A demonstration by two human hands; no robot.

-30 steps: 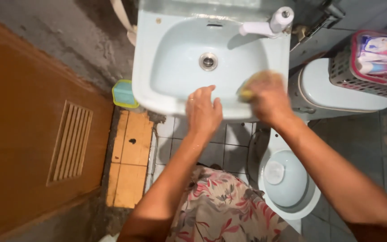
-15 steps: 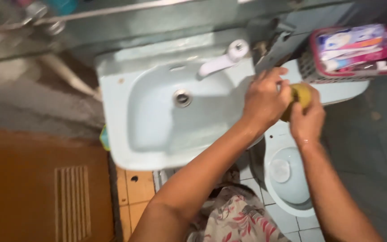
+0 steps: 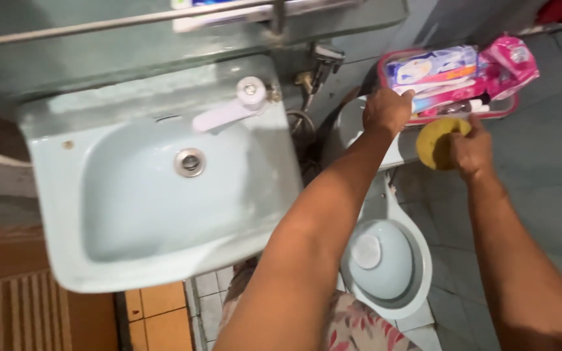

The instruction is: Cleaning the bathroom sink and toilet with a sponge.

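Note:
My right hand (image 3: 471,151) grips a round yellow sponge (image 3: 438,141) in the air over the right end of the toilet tank (image 3: 349,130). My left hand (image 3: 386,108) reaches across the tank and touches the rim of a basket (image 3: 424,116) that sits on it, fingers curled at its near edge. The basket holds pink and white packets (image 3: 453,68). Whether the left hand grasps the basket or only rests on it is unclear. The pale blue wash basin (image 3: 157,188) lies to the left of both hands.
A white tap (image 3: 229,110) stands at the basin's back rim, with a metal drain (image 3: 190,162) in the bowl. Below the tank sits the toilet bowl (image 3: 388,260). A brown vented door (image 3: 27,305) is at lower left. Grey floor tiles (image 3: 548,169) spread to the right.
Both hands left the basin and moved right to the toilet tank. The sponge went with the right hand; the left hand reached the basket. The view swung right.

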